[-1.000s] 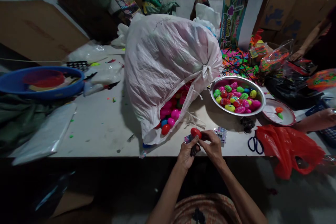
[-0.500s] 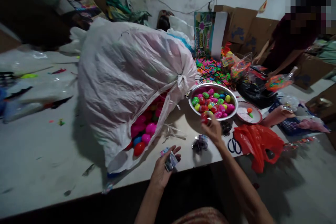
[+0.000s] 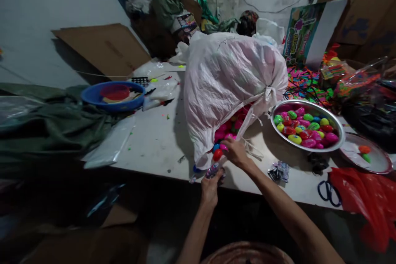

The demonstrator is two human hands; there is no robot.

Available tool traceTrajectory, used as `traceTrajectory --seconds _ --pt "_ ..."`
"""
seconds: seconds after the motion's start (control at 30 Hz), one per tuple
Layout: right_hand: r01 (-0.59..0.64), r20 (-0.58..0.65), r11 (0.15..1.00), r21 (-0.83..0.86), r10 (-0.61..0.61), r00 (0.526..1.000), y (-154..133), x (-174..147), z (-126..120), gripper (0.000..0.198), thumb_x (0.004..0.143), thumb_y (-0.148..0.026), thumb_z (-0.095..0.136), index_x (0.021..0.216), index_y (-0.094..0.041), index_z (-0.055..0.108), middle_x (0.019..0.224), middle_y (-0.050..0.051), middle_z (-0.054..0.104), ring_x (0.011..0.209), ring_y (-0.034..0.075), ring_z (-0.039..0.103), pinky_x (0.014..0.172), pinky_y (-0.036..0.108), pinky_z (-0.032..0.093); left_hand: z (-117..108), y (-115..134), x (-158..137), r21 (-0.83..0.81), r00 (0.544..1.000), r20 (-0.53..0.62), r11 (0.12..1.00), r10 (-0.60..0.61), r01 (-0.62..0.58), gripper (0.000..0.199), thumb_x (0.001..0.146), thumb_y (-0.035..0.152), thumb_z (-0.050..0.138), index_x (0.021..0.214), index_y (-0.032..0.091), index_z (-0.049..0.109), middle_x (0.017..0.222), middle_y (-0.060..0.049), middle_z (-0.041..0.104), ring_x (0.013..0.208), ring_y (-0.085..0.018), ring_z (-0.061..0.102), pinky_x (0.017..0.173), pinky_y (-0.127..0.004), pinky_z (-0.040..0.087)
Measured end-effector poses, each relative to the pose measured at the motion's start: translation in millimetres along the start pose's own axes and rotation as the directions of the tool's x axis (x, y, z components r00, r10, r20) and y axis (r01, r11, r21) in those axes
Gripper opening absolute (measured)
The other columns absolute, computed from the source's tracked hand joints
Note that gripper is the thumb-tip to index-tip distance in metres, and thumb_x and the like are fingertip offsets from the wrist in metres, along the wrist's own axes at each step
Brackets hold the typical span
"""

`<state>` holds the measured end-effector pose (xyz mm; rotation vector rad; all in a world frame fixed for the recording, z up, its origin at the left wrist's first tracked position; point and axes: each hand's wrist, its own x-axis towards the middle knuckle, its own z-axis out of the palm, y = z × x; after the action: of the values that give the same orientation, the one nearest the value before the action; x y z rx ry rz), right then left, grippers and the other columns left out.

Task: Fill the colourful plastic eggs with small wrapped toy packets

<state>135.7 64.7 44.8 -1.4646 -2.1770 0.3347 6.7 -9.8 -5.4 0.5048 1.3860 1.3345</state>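
A large white woven sack (image 3: 229, 78) lies on the table, its torn opening showing plastic eggs in pink, blue and red. My right hand (image 3: 236, 154) reaches to that opening, fingers closed on a pink plastic egg (image 3: 223, 147). A red plastic egg (image 3: 218, 155) lies just beside its fingertips. Below, near the table's front edge, my left hand (image 3: 210, 189) is closed around small shiny printed sachets (image 3: 213, 170). More of these sachets (image 3: 279, 172) sit in a small pile to the right. A metal bowl (image 3: 342, 136) holds several wrapped, coloured eggs.
Scissors (image 3: 329, 193) and a red plastic bag (image 3: 368, 198) lie at the right front edge, with a plate (image 3: 349, 154) behind. Colourful small plastic pieces (image 3: 305, 84) are heaped at the back right. A blue basin (image 3: 136, 101) stands on the left beside dark green cloth (image 3: 55, 123).
My right hand has moved left from the bowl, where it held a red egg, to the sack's opening. My left hand has closed around the sachets. The view has swung left.
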Motion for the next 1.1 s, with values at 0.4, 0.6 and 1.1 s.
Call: traceTrajectory --seconds 0.4,0.6,1.1 --pt "-0.198 0.194 0.878 0.436 0.124 0.973 0 -10 -8 0.032 0.069 -0.033 0.067 0.095 -0.016 0.060 0.079 0.002 0.062 0.068 0.016 0.056 0.058 0.025 0.040 -15 22 4 0.079 1.000 0.008 0.997 -0.018 0.017 0.029 0.044 0.023 0.081 0.064 0.012 0.065 0.054 0.000 0.061 0.045 -0.010 0.052 0.038 -0.018 0.032" --pt "-0.343 0.316 0.456 0.821 0.136 0.939 14 -55 -27 0.034 0.057 -0.032 0.076 0.085 -0.016 0.063 0.068 -0.003 0.062 0.060 0.011 0.054 0.052 0.021 0.040 16 10 -6 0.168 0.979 0.188 0.985 -0.074 0.043 0.029 0.043 0.022 0.081 0.062 0.012 0.062 0.046 0.003 0.054 0.037 -0.005 0.041 0.035 -0.018 0.026" --pt "-0.338 0.165 0.515 0.788 0.353 0.921 31 -107 -48 0.040 0.066 -0.039 0.071 0.097 -0.016 0.064 0.079 0.002 0.064 0.062 0.013 0.056 0.056 0.025 0.045 42 7 -15 0.083 0.982 0.184 0.996 -0.035 0.020 0.035 0.055 0.038 0.078 0.052 0.014 0.053 0.042 0.006 0.046 0.035 -0.003 0.034 0.035 -0.018 0.025"
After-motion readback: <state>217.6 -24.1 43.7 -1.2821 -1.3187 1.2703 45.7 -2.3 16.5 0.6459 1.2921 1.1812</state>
